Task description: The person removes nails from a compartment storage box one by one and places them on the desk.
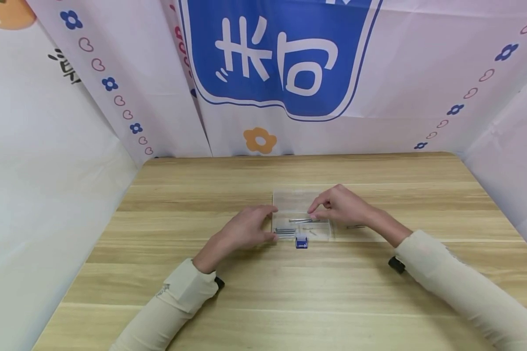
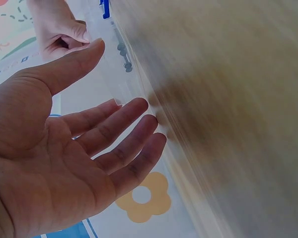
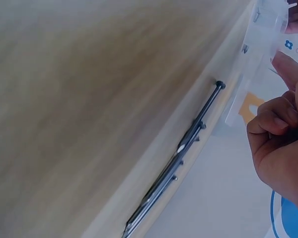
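Note:
A clear plastic box [image 1: 322,231] with a blue latch [image 1: 301,243] lies on the table with its lid [image 1: 290,200] raised at the back. Long metal nails [image 1: 285,230] lie in its left front compartment, and small bits [image 1: 309,229] are to their right. My left hand [image 1: 248,226] spans the box's left side with thumb and fingers spread, holding nothing. Over the box is my right hand [image 1: 340,204], thumb and index close together just above more nails [image 1: 300,221]. Whether they pinch one is unclear. The other right fingers [image 3: 273,119] are curled.
More nails [image 3: 164,173] lie on the wooden table [image 1: 263,292] to the right of the box, beneath my right wrist. A printed cloth [image 1: 377,131] hangs behind the table's back edge.

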### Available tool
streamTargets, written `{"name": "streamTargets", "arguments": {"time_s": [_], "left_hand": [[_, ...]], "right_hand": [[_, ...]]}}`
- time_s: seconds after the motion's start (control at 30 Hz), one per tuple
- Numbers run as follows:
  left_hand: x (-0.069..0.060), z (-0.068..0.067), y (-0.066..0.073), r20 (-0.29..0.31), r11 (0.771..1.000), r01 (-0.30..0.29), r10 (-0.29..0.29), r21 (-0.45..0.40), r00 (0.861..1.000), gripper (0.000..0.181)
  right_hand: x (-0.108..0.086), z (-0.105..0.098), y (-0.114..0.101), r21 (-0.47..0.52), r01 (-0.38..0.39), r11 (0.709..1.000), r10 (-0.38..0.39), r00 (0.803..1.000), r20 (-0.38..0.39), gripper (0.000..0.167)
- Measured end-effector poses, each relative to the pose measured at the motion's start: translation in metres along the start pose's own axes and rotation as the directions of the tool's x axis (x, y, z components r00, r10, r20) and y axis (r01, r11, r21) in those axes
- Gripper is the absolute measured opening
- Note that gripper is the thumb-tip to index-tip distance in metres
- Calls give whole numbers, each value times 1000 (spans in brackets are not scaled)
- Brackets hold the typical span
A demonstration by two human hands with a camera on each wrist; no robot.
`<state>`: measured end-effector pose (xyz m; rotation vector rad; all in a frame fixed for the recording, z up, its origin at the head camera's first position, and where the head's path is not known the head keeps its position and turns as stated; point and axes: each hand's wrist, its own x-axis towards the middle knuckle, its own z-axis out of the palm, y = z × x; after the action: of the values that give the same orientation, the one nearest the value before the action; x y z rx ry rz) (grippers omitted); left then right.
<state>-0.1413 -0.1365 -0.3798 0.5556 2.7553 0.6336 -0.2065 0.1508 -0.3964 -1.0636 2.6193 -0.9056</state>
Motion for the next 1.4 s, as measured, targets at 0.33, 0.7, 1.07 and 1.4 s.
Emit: {"name": "streamTargets", "arguments": {"time_s": [0.33, 0.7, 1.07, 1.4], "left_hand": [[0, -1, 0, -2, 1000, -14, 14, 8, 1000, 71], [1, -1, 1, 5, 1000, -14, 14, 14, 1000, 71], [1, 0, 1, 2, 1000, -9, 9, 7, 1000, 71], [1, 0, 1, 1, 1000, -10, 10, 4, 1000, 71]], "right_hand": [[11, 10, -8, -49, 54, 997, -52, 997, 58, 11], [15, 13, -15, -161, 53, 986, -42, 996, 74, 11], [20, 14, -14, -182, 60, 982, -39, 993, 113, 6], [21, 13, -16, -199, 43, 979, -20, 993, 116, 6]]}}
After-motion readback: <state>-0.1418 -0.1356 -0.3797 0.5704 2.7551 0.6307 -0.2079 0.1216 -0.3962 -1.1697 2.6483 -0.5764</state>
